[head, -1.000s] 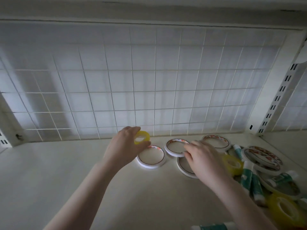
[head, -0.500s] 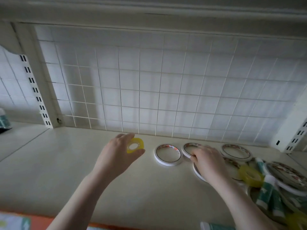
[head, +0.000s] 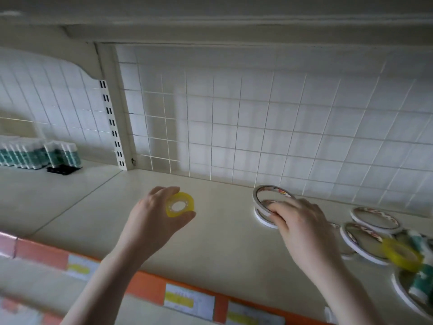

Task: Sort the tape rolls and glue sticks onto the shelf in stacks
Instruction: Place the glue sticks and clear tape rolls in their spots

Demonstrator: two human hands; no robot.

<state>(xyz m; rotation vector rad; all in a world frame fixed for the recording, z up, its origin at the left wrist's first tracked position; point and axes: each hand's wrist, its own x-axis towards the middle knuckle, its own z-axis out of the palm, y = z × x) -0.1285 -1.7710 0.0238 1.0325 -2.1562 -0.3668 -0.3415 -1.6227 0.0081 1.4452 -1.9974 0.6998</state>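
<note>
Our left hand (head: 152, 221) pinches a small yellow tape roll (head: 179, 205) betw. thumb & fingers, held up over bare shelf (head: 222, 242), not set down yet. Our right hand (head: 302, 228) has fingers curled on a thin white-rimmed tape roll (head: 269, 195), tilted, its near edge resting on a second white roll (head: 262, 216) lying flat, so a stack of two is just starting. Further right, a loose pile is left unsorted: more white rolls (head: 375, 219), another yellow roll (head: 401, 254), green-and-white glue sticks (head: 421, 277) lying among them. Far left, on the next shelf bay, glue sticks (head: 35, 153) stand upright in rows. We judge the job early: most still to do. Vs. half a sec ago: the white roll, then flat under the right hand, is now lifted onto its neighbour; yellow roll stays gripped at the left; view has swung left.
</note>
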